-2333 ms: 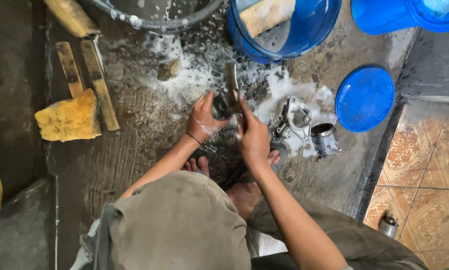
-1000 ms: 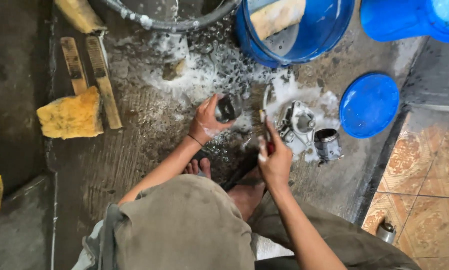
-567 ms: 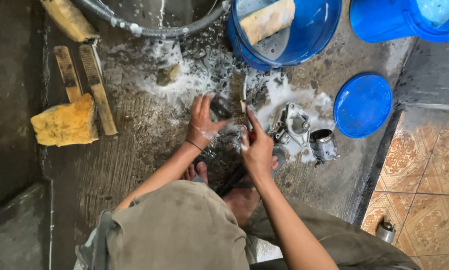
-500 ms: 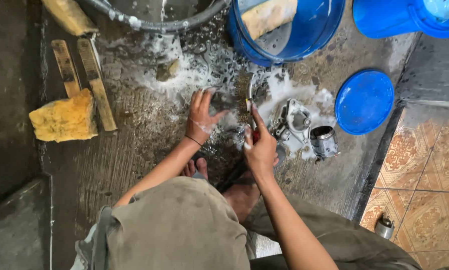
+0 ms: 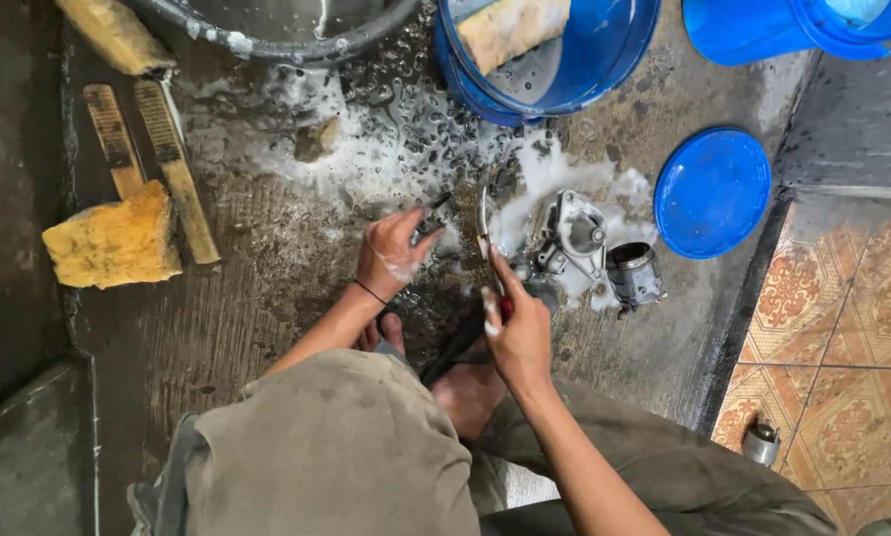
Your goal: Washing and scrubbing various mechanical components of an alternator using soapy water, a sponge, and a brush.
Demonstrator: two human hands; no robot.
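Head view: a person crouched over a wet, soapy concrete floor [image 5: 267,278] scrubs small engine parts. At frame centre, the left hand [image 5: 394,260] curls around a small dark part [image 5: 428,223], fingers pinching it, while the right hand [image 5: 517,323] grips a slim brush-like tool [image 5: 484,220] just beside it, blade upward. The cleaning step looks under way; the next move likely calls for bringing tool to part. A metal housing [image 5: 576,238] lies right of both hands, a blue bucket [image 5: 565,69] above, a yellow sponge [image 5: 113,238] far left.
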